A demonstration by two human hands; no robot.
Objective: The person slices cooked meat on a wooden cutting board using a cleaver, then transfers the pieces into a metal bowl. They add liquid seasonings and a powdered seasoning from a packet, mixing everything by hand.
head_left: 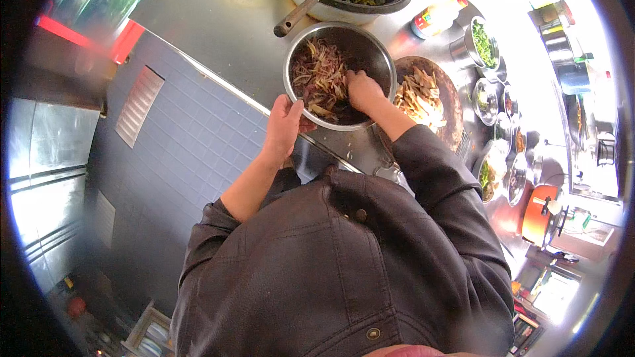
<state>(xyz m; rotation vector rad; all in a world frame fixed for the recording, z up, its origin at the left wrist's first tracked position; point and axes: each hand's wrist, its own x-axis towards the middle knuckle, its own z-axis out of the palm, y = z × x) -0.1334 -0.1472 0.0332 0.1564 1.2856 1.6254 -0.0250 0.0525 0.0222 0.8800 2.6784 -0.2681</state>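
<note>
A round steel mixing bowl [369, 42] sits at the counter's edge, tilted slightly. Shredded reddish and pale food [317, 72] lies in its left part. My left hand [285, 126] grips the bowl's near left rim, thumb on top. Inside the bowl, at the right of the shreds, is my right hand [364, 90], fingers bent down; its fingertips are hidden, so what they hold cannot be told. Just right of the bowl, under my right forearm, a round wooden chopping board [452, 109] bears a heap of pale sliced food [421, 94].
Beyond the bowl stands a deep oval pot [322, 9] of greens with a wooden-handled ladle [297, 15] across its rim. A bottle [436, 17], a steel container of chopped greens [483, 44] and several small bowls [485, 101] stand to the right. The steel counter's edge [223, 82] runs diagonally.
</note>
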